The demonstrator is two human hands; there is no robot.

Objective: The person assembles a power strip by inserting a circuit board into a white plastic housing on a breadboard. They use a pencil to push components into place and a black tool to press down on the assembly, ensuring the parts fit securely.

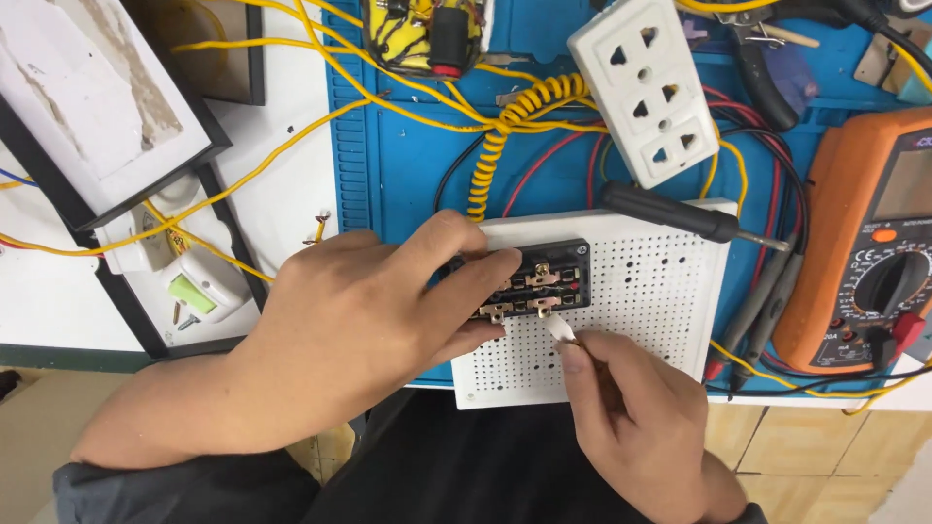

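Head view is showing us a black switch block [539,279] with brass terminals, lying on a white perforated board [660,291] at the front edge of a blue mat [408,165]. We are gripping the block with our left hand [359,325], thumb and fingers curled around its left end and pressing it against the board. Our right hand [641,417] is pinching a thin tool [566,333] between thumb and forefinger, and its pale tip is touching a brass terminal on the block's near side; we cannot tell what kind of tool it is, since the hand is hiding most of it. Lying across the board's far corner is a black probe [670,213]. Just beyond it, a white socket strip [646,87] is resting on the mat, with a coiled yellow cable [505,131] beside it and red and black leads running underneath. Sitting to the right of the board is an orange multimeter [874,243]. On the white table to the left, well apart from the hands, we are seeing a small white switch [204,286] and a black-framed panel [92,107], with loose yellow wires trailing over both.
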